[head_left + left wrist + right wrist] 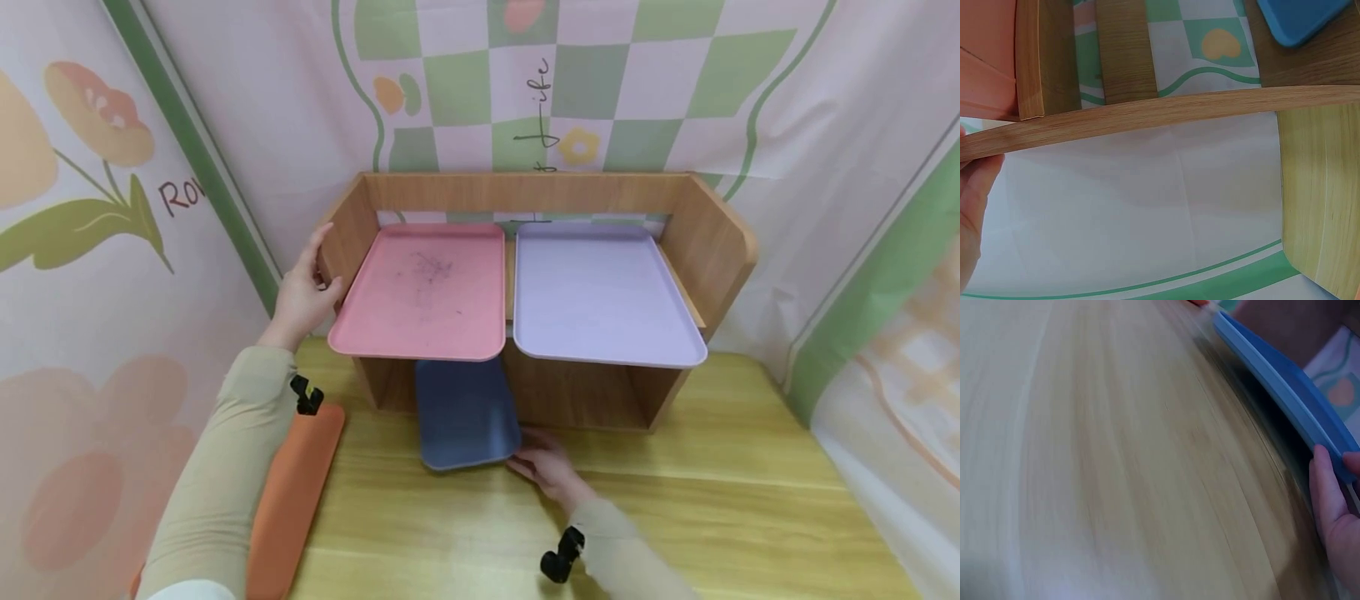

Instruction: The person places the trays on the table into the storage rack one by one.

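Note:
A wooden desktop shelf (525, 193) stands on the table. My left hand (302, 296) holds the front edge of its left side panel; the left wrist view shows part of the hand (974, 206) against that edge. My right hand (547, 462) pinches the near right corner of a dark blue tray (465, 417), with the thumb on top and fingers below. That tray reaches out of the shelf's lower space, and its far end is hidden. In the right wrist view the blue tray (1279, 381) is tilted, its edge raised above the tabletop.
On the shelf's upper level lie a pink tray (435, 292) with dark marks and a lilac tray (600, 292), side by side, both jutting forward. An orange tray (300, 492) lies on the table (750, 483) at the left, partly under my left arm. Printed curtains hang behind.

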Demonstrator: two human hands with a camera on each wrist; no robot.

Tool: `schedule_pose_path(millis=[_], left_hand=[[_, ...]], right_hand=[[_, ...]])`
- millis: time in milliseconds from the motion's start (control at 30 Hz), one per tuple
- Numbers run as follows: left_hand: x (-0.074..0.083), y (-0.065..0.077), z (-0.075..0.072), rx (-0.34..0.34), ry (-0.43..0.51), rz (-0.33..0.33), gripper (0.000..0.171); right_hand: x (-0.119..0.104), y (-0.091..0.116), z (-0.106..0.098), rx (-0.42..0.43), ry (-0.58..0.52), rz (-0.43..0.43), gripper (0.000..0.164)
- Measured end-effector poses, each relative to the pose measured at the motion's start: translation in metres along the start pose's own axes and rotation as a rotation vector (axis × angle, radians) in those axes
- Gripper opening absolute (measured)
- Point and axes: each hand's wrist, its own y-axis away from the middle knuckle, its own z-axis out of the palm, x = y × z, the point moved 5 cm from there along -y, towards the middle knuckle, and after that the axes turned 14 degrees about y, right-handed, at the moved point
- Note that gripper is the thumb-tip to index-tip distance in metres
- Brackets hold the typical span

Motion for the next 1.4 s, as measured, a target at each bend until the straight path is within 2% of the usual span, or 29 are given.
schedule_pose_path(millis=[100, 200, 300, 333, 433, 500, 600, 700, 800, 1033, 1167, 1300, 1400], left_hand=[[0.000, -0.001, 0.001, -0.003, -0.001, 0.001, 0.077], [-0.001, -0.001, 0.002, -0.009, -0.005, -0.004, 0.077], [-0.001, -0.001, 0.002, -0.009, -0.008, -0.005, 0.077], [-0.001, -0.001, 0.002, -0.009, -0.005, -0.007, 0.077], [-0.001, 0.000, 0.003, -0.009, 0.000, -0.011, 0.077], [-0.001, 0.000, 0.003, -0.010, 0.000, -0.016, 0.077], [-0.001, 0.001, 0.002, -0.011, -0.002, -0.019, 0.078], [0.000, 0.001, 0.002, -0.007, -0.005, -0.016, 0.078], [0.000, 0.000, 0.002, -0.004, -0.007, -0.014, 0.078], [0.000, 0.000, 0.001, 0.002, -0.011, -0.013, 0.078], [0.001, 0.000, 0.001, 0.004, -0.009, -0.012, 0.078], [0.001, 0.000, 0.002, -0.001, -0.012, -0.019, 0.078], [0.000, -0.001, 0.002, -0.001, -0.013, -0.025, 0.078]], right_hand=[[-0.001, -0.001, 0.015, 0.056, -0.028, 0.009, 0.051], [0.003, -0.005, 0.028, 0.053, -0.039, 0.003, 0.052], [0.018, -0.019, 0.034, -0.013, -0.077, -0.055, 0.052], [0.028, -0.029, 0.034, -0.067, -0.124, -0.113, 0.049], [0.039, -0.039, 0.037, -0.117, -0.172, -0.135, 0.049], [0.035, -0.037, 0.043, -0.118, -0.153, -0.092, 0.052], [0.014, -0.021, 0.056, -0.103, -0.122, 0.013, 0.062], [-0.002, -0.013, 0.066, -0.148, -0.150, 0.056, 0.067], [-0.011, -0.009, 0.070, -0.196, -0.187, 0.058, 0.068], [-0.001, -0.013, 0.067, -0.247, -0.209, 0.057, 0.073], [-0.002, -0.008, 0.062, -0.286, -0.230, 0.068, 0.071], [-0.007, 0.006, 0.047, -0.368, -0.232, 0.063, 0.062], [-0.015, 0.019, 0.027, -0.429, -0.259, 0.024, 0.058]])
